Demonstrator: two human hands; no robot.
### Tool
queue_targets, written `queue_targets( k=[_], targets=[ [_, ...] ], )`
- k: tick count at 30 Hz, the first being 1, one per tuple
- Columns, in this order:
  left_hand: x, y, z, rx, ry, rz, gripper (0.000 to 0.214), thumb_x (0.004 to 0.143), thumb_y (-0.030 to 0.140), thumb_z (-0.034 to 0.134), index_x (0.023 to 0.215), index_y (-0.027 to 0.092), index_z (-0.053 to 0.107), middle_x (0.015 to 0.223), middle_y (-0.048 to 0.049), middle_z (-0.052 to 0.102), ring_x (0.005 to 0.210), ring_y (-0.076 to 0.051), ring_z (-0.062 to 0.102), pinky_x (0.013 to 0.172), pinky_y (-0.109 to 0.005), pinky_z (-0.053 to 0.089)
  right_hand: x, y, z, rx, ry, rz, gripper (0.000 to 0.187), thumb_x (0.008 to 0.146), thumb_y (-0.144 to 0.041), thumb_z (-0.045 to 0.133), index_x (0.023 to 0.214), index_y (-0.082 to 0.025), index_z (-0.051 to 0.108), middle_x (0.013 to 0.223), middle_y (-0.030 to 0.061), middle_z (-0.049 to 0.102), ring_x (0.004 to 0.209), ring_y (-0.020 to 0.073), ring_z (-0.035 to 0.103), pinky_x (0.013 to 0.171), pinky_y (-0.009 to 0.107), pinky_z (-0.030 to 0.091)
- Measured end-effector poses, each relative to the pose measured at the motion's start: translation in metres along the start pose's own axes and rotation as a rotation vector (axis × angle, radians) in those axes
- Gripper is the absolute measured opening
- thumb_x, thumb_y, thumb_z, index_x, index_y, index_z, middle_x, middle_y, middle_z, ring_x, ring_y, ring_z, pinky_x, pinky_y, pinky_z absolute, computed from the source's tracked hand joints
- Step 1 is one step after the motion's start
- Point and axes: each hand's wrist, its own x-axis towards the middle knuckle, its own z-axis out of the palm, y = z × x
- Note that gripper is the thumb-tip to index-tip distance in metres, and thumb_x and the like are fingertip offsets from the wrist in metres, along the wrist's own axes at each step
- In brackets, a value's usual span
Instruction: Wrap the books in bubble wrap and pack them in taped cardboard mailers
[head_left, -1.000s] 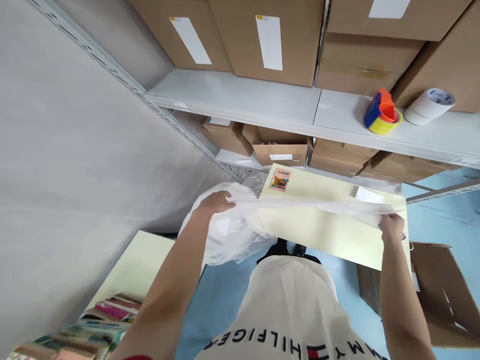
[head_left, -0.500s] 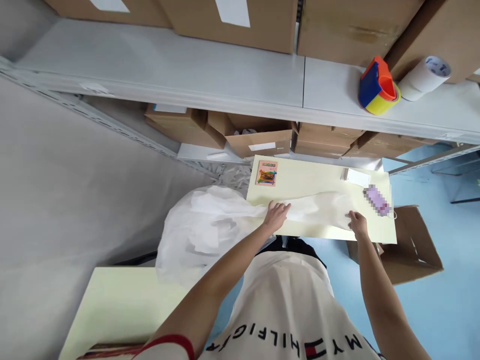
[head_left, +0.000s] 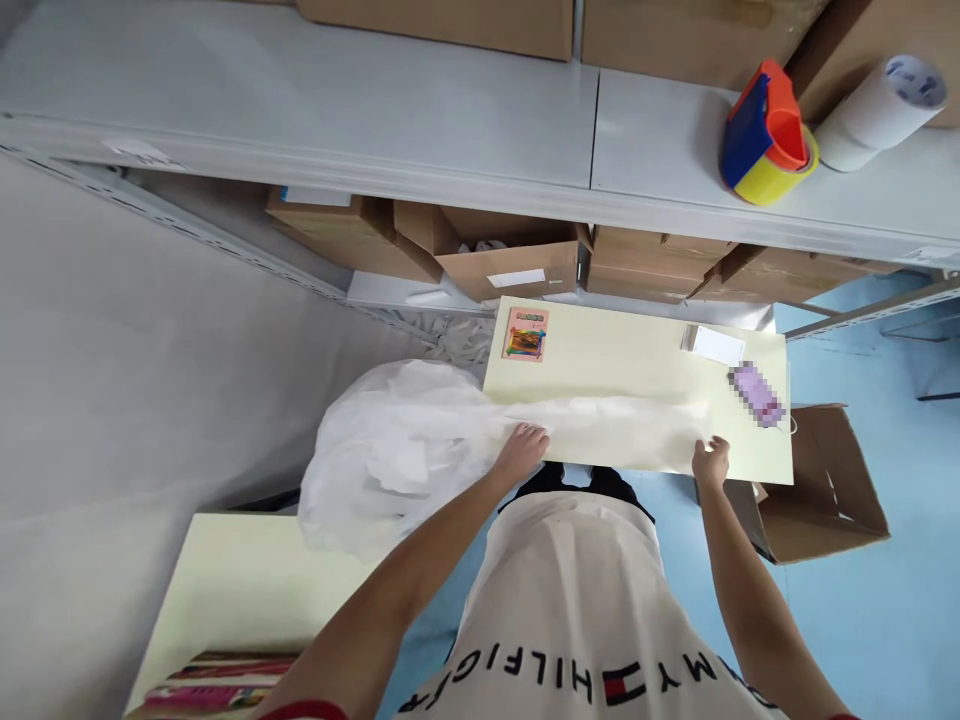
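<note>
A thin white plastic bag (head_left: 622, 430) lies flat across the near part of a pale yellow table (head_left: 637, 360). My left hand (head_left: 520, 447) rests on its left end at the table's near left corner, fingers spread flat. My right hand (head_left: 709, 460) presses its right end at the near edge, fingers curled down on the film. To the left, off the table, bulges a big heap of white plastic bags (head_left: 390, 455). A small colourful card (head_left: 526, 333) lies at the table's far left corner.
A white slip (head_left: 716, 344) and a blurred purple item (head_left: 756, 394) lie at the table's right. An open cardboard box (head_left: 817, 490) stands on the blue floor at right. The grey shelf (head_left: 450, 130) holds a tape dispenser (head_left: 766, 122), a white roll (head_left: 874, 110) and cartons. A second table (head_left: 247, 590) is at lower left.
The bag was held stretched in the air between both hands; it now lies flat on the table. Both hands slid toward the table's near edge.
</note>
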Motion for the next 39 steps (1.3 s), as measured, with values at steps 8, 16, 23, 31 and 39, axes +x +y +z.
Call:
queue_targets(
  k=[8, 16, 23, 31, 39],
  targets=[
    [0.011, 0.019, 0.007, -0.058, -0.111, -0.136, 0.033, 0.083, 0.001, 0.043, 0.105, 0.016, 0.063, 0.147, -0.0136, 0.05, 0.141, -0.025, 0.041, 0.113, -0.045, 0.034, -0.007, -0.073, 0.045, -0.52, -0.715, -1.004, 0.047, 0.094, -0.024, 0.041, 0.14, -0.02, 0.051, 0.143, 0.0149, 0.054, 0.134, 0.0266, 0.048, 0.109, 0.045, 0.038],
    [0.02, -0.001, -0.023, -0.21, -0.109, -0.733, 0.069, 0.092, 0.051, 0.049, 0.149, 0.016, 0.036, 0.165, -0.0185, 0.007, 0.139, -0.037, 0.04, 0.101, -0.046, 0.046, -0.014, -0.081, 0.073, -0.999, -0.785, -0.805, 0.089, 0.084, -0.042, 0.065, 0.157, -0.029, 0.015, 0.166, 0.0115, -0.005, 0.152, 0.0368, 0.001, 0.113, 0.055, 0.023],
    [0.036, -0.013, -0.023, -0.092, -0.331, -0.835, 0.096, 0.083, 0.058, 0.059, 0.158, 0.019, 0.015, 0.165, -0.0169, -0.001, 0.151, -0.039, 0.0, 0.115, -0.061, 0.02, -0.018, -0.071, 0.068, -0.978, -0.755, -0.768, 0.091, 0.085, -0.046, 0.064, 0.157, -0.025, 0.013, 0.165, 0.0164, -0.006, 0.153, 0.0345, 0.001, 0.113, 0.052, 0.021],
    [0.033, -0.012, -0.029, -0.249, 0.031, -0.833, 0.061, 0.08, 0.04, 0.066, 0.134, 0.014, 0.051, 0.155, -0.0245, 0.032, 0.146, -0.044, 0.023, 0.11, -0.061, 0.029, -0.022, -0.085, 0.081, -0.59, -0.611, -0.803, 0.063, 0.087, -0.045, 0.059, 0.143, -0.019, 0.046, 0.162, 0.0197, 0.022, 0.149, 0.0391, 0.018, 0.112, 0.062, 0.025],
    [0.095, -0.083, -0.044, -0.653, 0.493, -0.673, 0.04, 0.081, 0.028, 0.065, 0.118, 0.016, 0.056, 0.125, -0.0154, 0.058, 0.128, -0.03, 0.047, 0.111, -0.042, 0.036, -0.031, -0.187, 0.191, 0.191, -0.786, -0.399, 0.046, 0.078, -0.033, 0.067, 0.123, -0.022, 0.061, 0.126, 0.0122, 0.065, 0.107, 0.0269, 0.066, 0.092, 0.046, 0.056]
  ],
)
